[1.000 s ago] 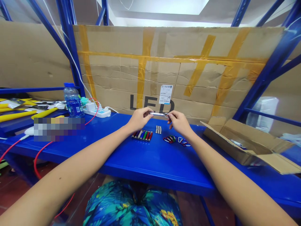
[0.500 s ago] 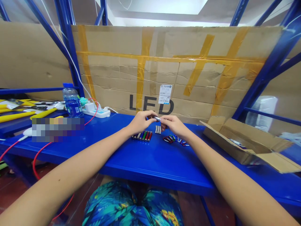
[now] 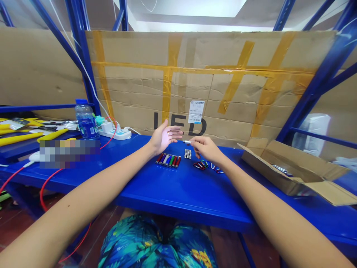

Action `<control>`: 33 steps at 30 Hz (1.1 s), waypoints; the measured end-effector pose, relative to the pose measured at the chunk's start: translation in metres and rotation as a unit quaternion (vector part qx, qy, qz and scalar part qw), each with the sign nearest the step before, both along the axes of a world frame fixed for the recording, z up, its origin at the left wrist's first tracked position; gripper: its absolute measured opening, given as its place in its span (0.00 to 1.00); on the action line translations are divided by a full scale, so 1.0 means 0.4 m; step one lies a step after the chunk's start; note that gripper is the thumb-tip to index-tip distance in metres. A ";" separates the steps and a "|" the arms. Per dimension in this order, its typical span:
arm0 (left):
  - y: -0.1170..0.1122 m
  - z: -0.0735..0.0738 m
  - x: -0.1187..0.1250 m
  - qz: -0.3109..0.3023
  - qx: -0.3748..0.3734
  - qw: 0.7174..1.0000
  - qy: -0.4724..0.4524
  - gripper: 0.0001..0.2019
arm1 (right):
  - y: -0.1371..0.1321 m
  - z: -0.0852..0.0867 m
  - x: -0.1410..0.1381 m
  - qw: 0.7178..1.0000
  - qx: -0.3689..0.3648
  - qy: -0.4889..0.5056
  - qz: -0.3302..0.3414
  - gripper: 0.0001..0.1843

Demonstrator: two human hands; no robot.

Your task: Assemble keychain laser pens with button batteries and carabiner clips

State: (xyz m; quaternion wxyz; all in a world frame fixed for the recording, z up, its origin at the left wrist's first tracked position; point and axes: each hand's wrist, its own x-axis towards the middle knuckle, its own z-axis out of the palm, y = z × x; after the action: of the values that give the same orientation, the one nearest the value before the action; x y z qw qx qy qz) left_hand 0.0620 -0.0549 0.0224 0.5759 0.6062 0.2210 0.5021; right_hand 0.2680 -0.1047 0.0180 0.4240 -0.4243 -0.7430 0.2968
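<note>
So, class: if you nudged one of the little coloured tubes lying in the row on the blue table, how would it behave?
The coloured tubes look round and smooth, so one would probably roll sideways. Being small, it is likely light. Packed side by side, its neighbours may stop it or shift too.

Bright overhead daylight, soft shadows, sharp centre, wide-angle bending at edges, pixelated patch at left

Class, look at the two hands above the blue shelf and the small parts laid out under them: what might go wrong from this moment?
1. The right hand pinches a small silver torch at one end only, above the stack of button cells; if it slips, it may scatter them.
2. The left hand is open and empty, so nothing supports the torch's free end.
3. The row of coloured torches and the carabiners lie loose on the blue shelf; a brushing wrist might roll them away.
</note>
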 end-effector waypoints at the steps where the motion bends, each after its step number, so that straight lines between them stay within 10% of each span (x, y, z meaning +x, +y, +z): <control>1: 0.000 -0.001 0.000 -0.002 -0.004 1.000 0.001 0.35 | 0.000 0.001 -0.001 1.000 0.003 0.002 -0.002 0.09; 33: 0.010 -0.014 0.004 -0.035 -0.059 0.997 -0.043 0.33 | -0.013 0.009 -0.001 0.999 0.014 -0.045 0.004 0.14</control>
State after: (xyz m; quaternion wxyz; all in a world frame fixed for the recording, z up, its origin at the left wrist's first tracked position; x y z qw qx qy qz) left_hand 0.0638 -0.0510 0.0169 0.6363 0.5567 0.2042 0.4934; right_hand 0.2678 -0.1100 0.0217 0.3946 -0.4280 -0.7672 0.2692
